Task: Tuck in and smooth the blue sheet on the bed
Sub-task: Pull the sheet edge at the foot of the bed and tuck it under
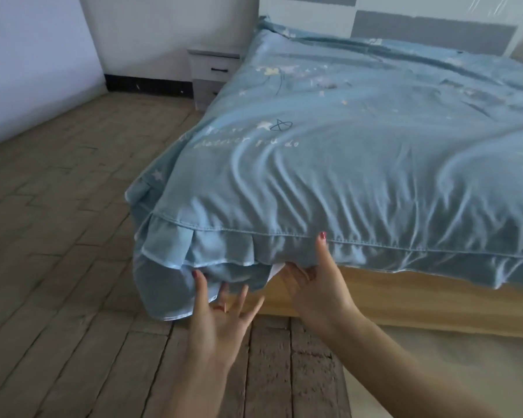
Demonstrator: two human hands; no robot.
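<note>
The blue sheet [344, 152] covers the bed, creased near the foot, with a ruffled edge hanging over the near left corner. My left hand [221, 318] reaches toward that corner with fingers spread and straight, its fingertips touching the hanging ruffle. My right hand [320, 285] grips the sheet's lower edge: the thumb lies on the front by the seam and the fingers go under the fabric. A bit of white layer shows beneath the edge there.
The light wooden bed frame [420, 300] runs along the foot. A grey-white nightstand [215, 73] stands beside the bed's far left side. Brick-patterned floor [58, 236] spreads to the left, and a grey-panelled headboard [429, 31] is at the back.
</note>
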